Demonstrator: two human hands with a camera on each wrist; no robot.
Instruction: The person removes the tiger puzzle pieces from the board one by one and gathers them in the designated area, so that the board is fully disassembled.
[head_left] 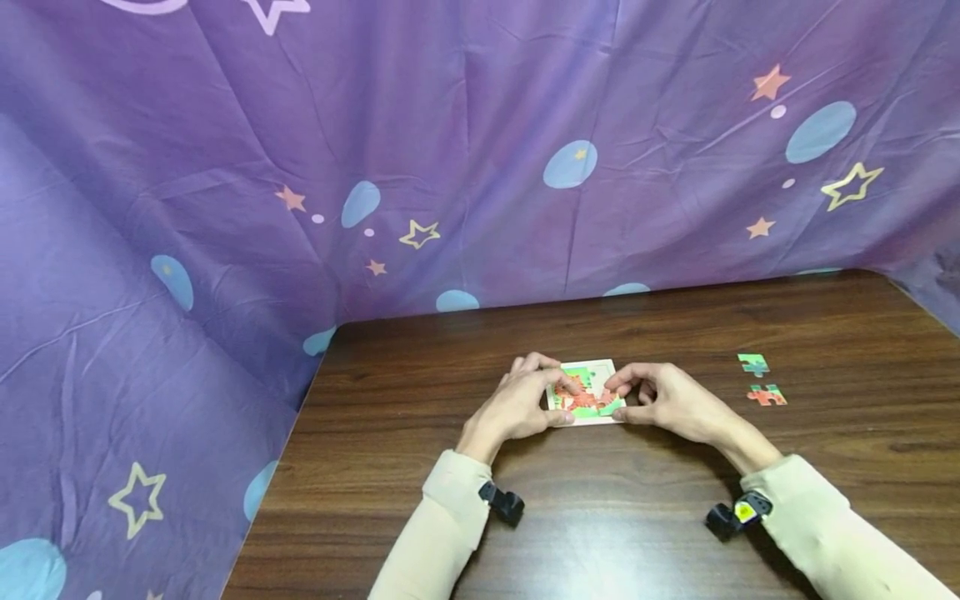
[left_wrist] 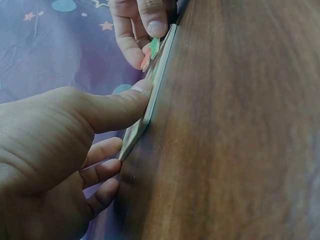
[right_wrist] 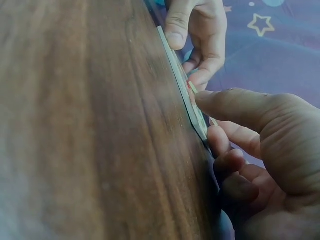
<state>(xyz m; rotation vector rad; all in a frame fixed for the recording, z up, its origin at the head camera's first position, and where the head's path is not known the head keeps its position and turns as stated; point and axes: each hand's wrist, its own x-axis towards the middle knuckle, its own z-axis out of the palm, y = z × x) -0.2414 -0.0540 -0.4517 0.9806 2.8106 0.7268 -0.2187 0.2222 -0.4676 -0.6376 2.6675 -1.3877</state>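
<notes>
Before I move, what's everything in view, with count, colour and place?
Table: 1, brown, lower head view
Curtain: 1, patterned purple, behind table
Puzzle board: 1, white-rimmed, on table
Loose pieces: 2, green-blue and red-green, right of puzzle board
Held piece: 1, red-green, at puzzle board's right side
Wrist cameras: 2, black, one per wrist
Sleeves: 2, cream, on both arms
Left hand: 1, bare, gripping puzzle board
Right hand: 1, bare, pinching held piece

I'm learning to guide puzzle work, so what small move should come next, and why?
Probably ease the tilted puzzle piece flat onto the board: the right hand pinches it at the board's right side, while the left hand holds the opposite side.
</notes>
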